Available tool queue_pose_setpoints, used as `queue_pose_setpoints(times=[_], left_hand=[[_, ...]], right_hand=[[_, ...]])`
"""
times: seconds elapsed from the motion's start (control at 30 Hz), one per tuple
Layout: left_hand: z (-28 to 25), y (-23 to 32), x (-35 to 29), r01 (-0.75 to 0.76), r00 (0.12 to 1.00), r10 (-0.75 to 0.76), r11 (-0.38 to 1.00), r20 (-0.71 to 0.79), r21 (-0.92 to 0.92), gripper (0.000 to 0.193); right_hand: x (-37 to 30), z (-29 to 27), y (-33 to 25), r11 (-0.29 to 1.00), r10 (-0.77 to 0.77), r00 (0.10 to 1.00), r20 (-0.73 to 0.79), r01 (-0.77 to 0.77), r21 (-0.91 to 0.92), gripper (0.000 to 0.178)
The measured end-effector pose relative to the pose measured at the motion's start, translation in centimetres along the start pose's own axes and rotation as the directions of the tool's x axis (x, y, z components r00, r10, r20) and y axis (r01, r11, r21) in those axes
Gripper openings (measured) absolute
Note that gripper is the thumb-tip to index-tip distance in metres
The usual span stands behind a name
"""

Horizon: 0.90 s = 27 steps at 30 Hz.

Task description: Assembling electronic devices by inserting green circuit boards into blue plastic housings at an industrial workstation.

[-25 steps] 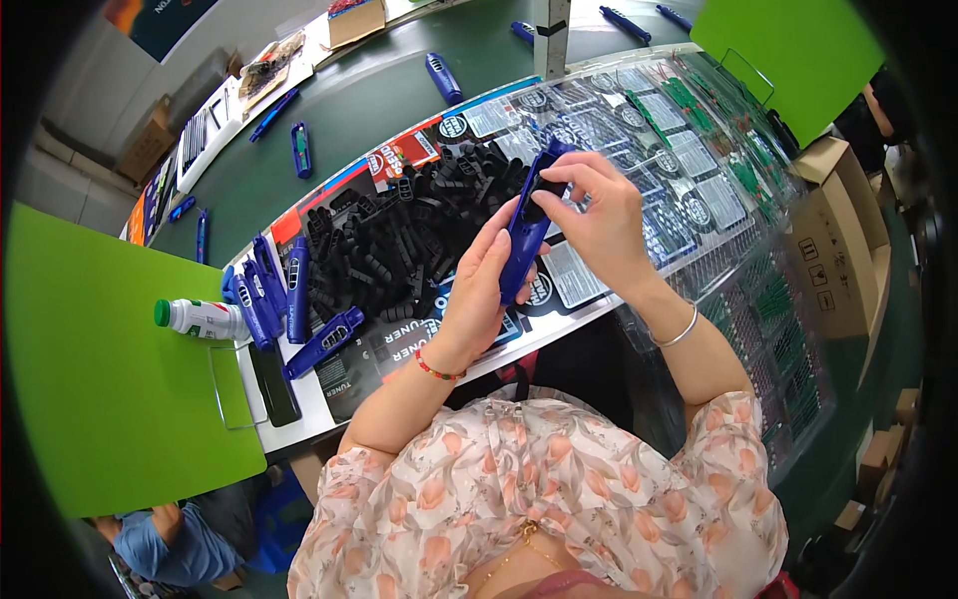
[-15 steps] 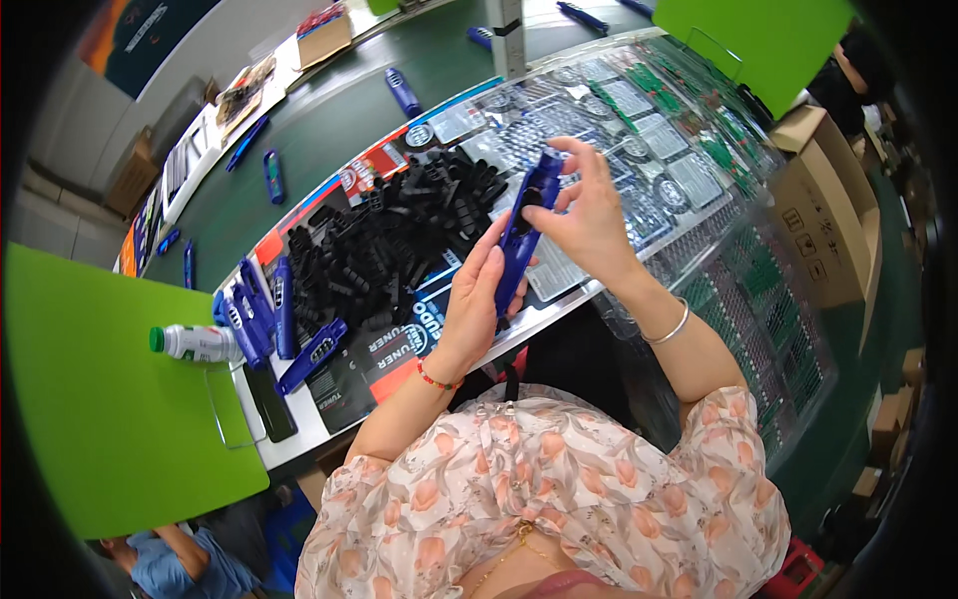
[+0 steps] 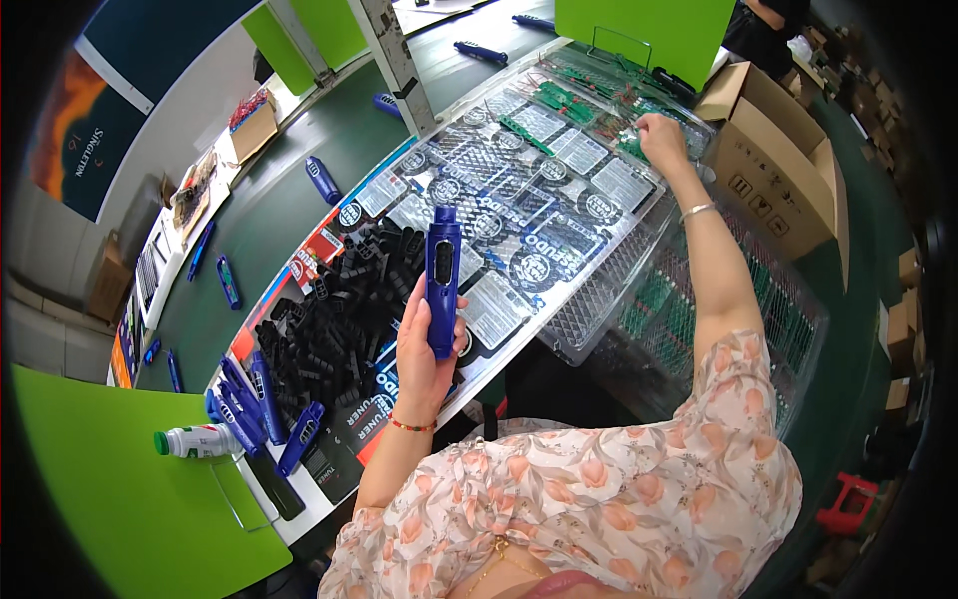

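Observation:
My left hand [image 3: 419, 351] is closed around a long blue plastic casing [image 3: 441, 309], held upright above the near edge of the work table. A black piece [image 3: 443, 262] sits in the casing's opening. My right hand [image 3: 661, 140] is stretched to the far right of the table, by small green circuit boards [image 3: 564, 102] with thin wires. Its fingers are curled together, and what they hold, if anything, cannot be made out. Left of the casing lies a heap of small black plastic parts [image 3: 344, 324]. More blue casings [image 3: 263, 397] lie beyond the heap, at the table's left end.
A white bottle with a green cap [image 3: 195, 440] lies near the casings. Clear plastic trays of boards [image 3: 664, 314] are at the right, by an open cardboard box [image 3: 783, 165]. A metal post [image 3: 391, 65] rises behind the table. Green panels [image 3: 140, 479] flank it.
My right hand has left the blue casing and moved far right to the circuit boards. My left hand still holds the casing, now more upright. The view has shifted.

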State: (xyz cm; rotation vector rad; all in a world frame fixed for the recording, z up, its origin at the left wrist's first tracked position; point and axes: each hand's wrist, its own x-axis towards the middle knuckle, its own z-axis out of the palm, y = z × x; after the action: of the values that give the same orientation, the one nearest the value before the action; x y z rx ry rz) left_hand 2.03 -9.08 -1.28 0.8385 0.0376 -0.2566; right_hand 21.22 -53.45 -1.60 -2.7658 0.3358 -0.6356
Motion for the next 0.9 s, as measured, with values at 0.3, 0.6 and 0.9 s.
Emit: queue_pose_setpoints(times=[0.3, 0.6, 0.9], left_hand=[[-0.5, -0.2, 0.1, 0.005, 1.000, -0.005, 1.000, -0.007, -0.023, 0.052], [-0.8, -0.2, -0.2, 0.108, 0.994, -0.102, 0.978, 0.047, -0.179, 0.052], [-0.3, 0.6, -1.2, 0.087, 0.994, -0.074, 0.985, 0.086, -0.149, 0.051]], right_hand=[[1.7, -0.9, -1.6, 0.953, 0.035, 0.996, 0.086, -0.007, -0.303, 0.018], [-13.0, -10.1, -19.3, 0.343, -0.191, 0.980, 0.049, 0.020, 0.939, 0.041], [-20.5, -7.0, -24.9, 0.179, -0.356, 0.890, 0.283, -0.233, 0.956, 0.032]])
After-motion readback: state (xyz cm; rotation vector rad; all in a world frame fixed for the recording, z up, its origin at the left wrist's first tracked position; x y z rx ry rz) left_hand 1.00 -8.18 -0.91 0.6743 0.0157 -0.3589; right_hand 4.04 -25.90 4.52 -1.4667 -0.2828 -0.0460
